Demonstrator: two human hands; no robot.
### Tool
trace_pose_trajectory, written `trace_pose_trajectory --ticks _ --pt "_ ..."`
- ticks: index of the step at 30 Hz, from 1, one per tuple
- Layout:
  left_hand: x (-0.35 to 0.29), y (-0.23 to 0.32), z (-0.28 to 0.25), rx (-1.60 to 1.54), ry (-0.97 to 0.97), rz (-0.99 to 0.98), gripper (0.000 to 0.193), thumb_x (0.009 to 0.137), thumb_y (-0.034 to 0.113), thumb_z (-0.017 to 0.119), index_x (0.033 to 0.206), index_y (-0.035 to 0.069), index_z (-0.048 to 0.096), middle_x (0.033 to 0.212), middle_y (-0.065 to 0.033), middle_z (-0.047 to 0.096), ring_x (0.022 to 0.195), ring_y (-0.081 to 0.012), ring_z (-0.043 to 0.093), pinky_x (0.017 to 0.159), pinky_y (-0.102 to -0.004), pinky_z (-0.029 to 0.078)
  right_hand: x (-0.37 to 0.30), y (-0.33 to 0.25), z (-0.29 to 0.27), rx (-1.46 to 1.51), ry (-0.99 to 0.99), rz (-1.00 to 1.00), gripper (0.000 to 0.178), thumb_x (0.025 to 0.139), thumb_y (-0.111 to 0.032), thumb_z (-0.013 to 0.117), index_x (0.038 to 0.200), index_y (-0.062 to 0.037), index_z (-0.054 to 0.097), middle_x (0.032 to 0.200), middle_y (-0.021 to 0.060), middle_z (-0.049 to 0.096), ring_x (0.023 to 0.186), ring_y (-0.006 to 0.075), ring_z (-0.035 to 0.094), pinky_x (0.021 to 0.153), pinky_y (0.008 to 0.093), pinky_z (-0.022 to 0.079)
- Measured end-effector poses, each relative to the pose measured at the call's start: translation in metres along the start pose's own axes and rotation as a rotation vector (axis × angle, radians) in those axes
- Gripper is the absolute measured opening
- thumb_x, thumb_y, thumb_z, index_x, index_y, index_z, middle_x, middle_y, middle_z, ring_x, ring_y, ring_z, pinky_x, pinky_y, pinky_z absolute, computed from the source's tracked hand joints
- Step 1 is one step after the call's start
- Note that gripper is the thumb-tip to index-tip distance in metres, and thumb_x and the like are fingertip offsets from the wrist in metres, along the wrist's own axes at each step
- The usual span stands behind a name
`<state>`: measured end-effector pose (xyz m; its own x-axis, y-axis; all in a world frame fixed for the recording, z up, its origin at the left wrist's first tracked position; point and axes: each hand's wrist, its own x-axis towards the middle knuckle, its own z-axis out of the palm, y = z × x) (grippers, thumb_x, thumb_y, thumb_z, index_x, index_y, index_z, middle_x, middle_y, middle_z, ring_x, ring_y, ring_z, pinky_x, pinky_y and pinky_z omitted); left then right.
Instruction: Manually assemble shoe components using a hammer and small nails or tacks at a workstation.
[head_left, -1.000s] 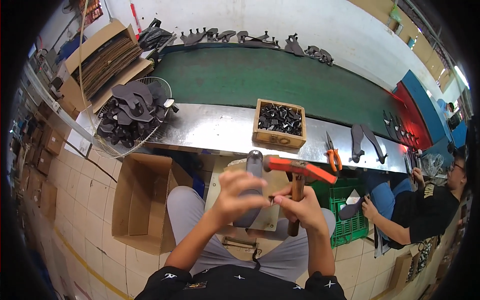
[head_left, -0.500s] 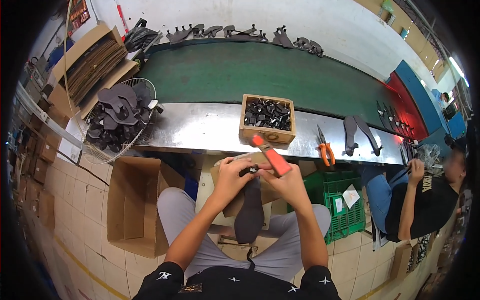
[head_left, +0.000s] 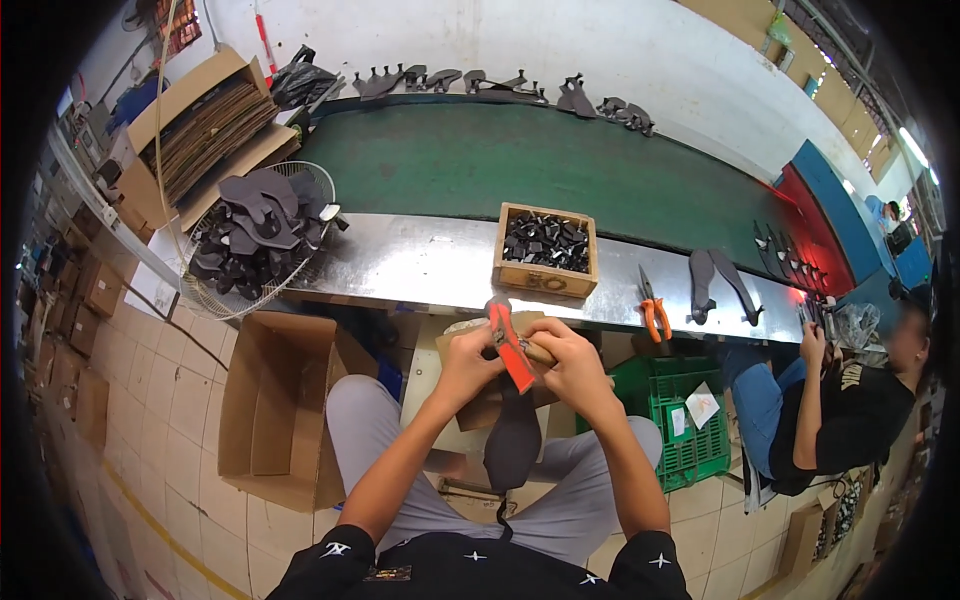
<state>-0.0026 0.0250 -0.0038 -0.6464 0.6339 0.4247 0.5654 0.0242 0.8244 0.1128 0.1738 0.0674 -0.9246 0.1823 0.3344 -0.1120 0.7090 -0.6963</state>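
Over my lap, a dark shoe sole [head_left: 513, 446] hangs with its wide front end toward me. My left hand [head_left: 468, 368] is closed around its far, heel end, which the hammer partly covers. The fingers of my right hand [head_left: 578, 372] are wrapped round the short wooden handle of a hammer [head_left: 514, 358] with an orange-red head. That head lies just above the heel end of the sole; whether they touch I cannot tell. Beneath my hands is a work stand with a piece of cardboard [head_left: 478, 412] on it.
Ahead is a metal ledge [head_left: 400, 255] along a green conveyor belt [head_left: 420, 150]. On the ledge are a wooden box [head_left: 545, 281] of small black pieces, orange-handled pliers [head_left: 653, 308] and two soles [head_left: 702, 285]. A wire basket [head_left: 225, 309] of soles, a carton [head_left: 268, 420], a green crate [head_left: 690, 440] and a co-worker [head_left: 850, 410] flank me.
The hammer has turned and come down leftward, its head now over the sole's heel end. My right hand has shifted a little, gripping the handle. The whole view has tilted slightly.
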Motion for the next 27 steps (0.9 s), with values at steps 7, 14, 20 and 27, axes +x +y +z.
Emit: trace_pose_trajectory --ticks 7,14,20,27 --pt "0.007 0.003 -0.016 -0.217 -0.115 -0.247 0.025 0.077 0.011 0.079 0.098 0.000 0.074 0.084 -0.0051 0.070 0.077 -0.0102 0.063 0.072 -0.0261 0.051 -0.011 -0.027 0.006 0.302 0.152 0.316 0.018 0.094 -0.011 0.063 0.106 0.0012 0.063 0.072 0.0064 0.062 0.061 0.0136 0.056 0.059 0.0305 0.046" --pt "0.015 0.004 -0.014 -0.212 -0.164 -0.177 0.027 0.077 0.011 0.079 0.099 -0.004 0.072 0.090 -0.0065 0.072 0.082 -0.0119 0.064 0.076 -0.0269 0.051 -0.052 -0.061 -0.020 0.240 0.143 0.225 0.036 0.097 -0.012 0.060 0.128 0.0032 0.052 0.083 0.0189 0.065 0.071 0.0247 0.065 0.065 0.0326 0.049" --pt "0.011 -0.001 -0.013 -0.306 -0.161 -0.182 0.027 0.078 0.009 0.078 0.103 0.000 0.074 0.094 -0.0054 0.073 0.087 -0.0111 0.066 0.081 -0.0267 0.052 -0.060 -0.053 -0.007 0.126 0.102 0.163 0.037 0.098 -0.011 0.058 0.132 0.0007 0.052 0.084 0.0153 0.065 0.072 0.0202 0.065 0.065 0.0311 0.050" --pt "0.009 0.003 -0.014 -0.235 -0.189 -0.243 0.035 0.078 0.012 0.079 0.110 0.000 0.071 0.102 -0.0056 0.074 0.094 -0.0128 0.067 0.087 -0.0284 0.051 -0.051 -0.060 -0.011 0.112 0.033 0.211 0.037 0.096 -0.010 0.060 0.128 0.0066 0.051 0.097 0.0275 0.066 0.088 0.0424 0.067 0.074 0.0414 0.052"
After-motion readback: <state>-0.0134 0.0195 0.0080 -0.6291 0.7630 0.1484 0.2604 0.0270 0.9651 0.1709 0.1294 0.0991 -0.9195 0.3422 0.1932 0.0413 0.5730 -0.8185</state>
